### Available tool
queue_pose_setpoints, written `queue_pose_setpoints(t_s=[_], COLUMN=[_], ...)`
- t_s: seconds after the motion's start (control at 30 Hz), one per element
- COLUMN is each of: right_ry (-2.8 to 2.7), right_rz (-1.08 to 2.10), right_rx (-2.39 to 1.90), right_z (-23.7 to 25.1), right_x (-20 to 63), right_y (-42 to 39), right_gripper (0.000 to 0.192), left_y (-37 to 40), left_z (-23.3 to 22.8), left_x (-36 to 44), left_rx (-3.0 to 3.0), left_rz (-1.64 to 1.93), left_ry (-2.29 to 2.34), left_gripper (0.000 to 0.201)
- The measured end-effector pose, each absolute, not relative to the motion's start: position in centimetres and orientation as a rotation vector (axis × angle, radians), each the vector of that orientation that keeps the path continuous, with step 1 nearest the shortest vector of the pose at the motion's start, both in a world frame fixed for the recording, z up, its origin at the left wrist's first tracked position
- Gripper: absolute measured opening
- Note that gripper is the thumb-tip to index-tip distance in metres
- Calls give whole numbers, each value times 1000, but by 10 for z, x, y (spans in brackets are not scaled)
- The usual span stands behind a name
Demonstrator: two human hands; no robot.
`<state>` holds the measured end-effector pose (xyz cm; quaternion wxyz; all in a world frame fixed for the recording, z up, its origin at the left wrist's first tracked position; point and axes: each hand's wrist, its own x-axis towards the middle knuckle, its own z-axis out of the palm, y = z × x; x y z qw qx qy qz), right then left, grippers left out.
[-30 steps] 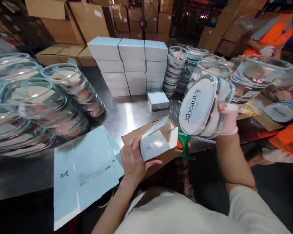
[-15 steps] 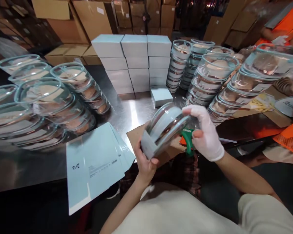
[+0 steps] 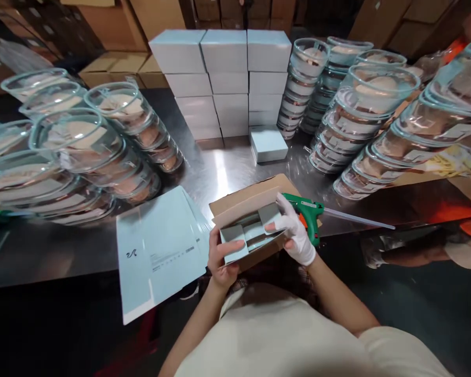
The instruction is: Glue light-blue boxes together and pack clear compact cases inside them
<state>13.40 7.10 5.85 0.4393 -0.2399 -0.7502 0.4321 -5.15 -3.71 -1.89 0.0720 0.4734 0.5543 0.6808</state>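
Both hands closing a small box over the tabletop's near edge.

Steel tabletop [image 3: 227, 173]; leaning rows of clear lidded tubs left [image 3: 82, 152] and right [image 3: 372, 131], each with a beige pad-like item inside; white box stack [image 3: 225, 78] at the back, one box lying alone [image 3: 269, 144] before it. Flat carton blanks [image 3: 160, 251] just left of the hands, cardboard sheet [image 3: 255, 196] under them. Pale box [image 3: 249, 235] held above the cardboard, top flaps open, contents not clear. Left hand [image 3: 220, 256], bare, fingers pinching the box's left end flap. Right hand [image 3: 296, 233], gloved, fingers spread on the right flaps. Step looks like flap folding; next probably needs the flaps pressed down and tucked. Green glue gun [image 3: 310, 212] just right of the gloved hand, apart from it.
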Motion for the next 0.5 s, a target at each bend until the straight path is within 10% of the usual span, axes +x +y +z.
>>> queue_pose_setpoints(t_s=[0.3, 0.5], right_ry=[-1485, -1747], right_rz=[1083, 552], right_rx=[-925, -2018], right_z=[69, 58], right_x=[126, 211], right_y=[60, 86], right_gripper=[40, 38], left_y=[-32, -31], left_z=[-4, -6], left_x=[-61, -79], left_rx=[1539, 1855], left_rz=[2141, 2037], left_ry=[1817, 1635], left_gripper=[64, 62])
